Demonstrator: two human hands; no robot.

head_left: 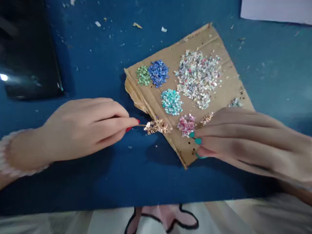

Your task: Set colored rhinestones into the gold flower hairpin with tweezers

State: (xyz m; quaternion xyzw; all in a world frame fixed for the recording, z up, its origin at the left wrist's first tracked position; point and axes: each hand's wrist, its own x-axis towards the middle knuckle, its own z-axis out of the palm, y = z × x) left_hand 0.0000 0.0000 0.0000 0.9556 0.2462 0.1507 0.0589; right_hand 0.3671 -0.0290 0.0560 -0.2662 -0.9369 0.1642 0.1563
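Note:
My left hand, with red nails, pinches the thin stem of a gold flower-shaped ornament. The ornament points right, over the near left edge of a piece of cardboard. My right hand, with teal nails, has its fingers bunched beside the pile of pink chips; what its fingertips hold, if anything, cannot be made out. On the cardboard lie teal chips, blue chips, green chips and a large pile of pale iridescent chips.
A glossy black object lies at the upper left. A pale flat sheet is at the top right. Small gold chips and grey chips are near my right hand. Scraps dot the blue table.

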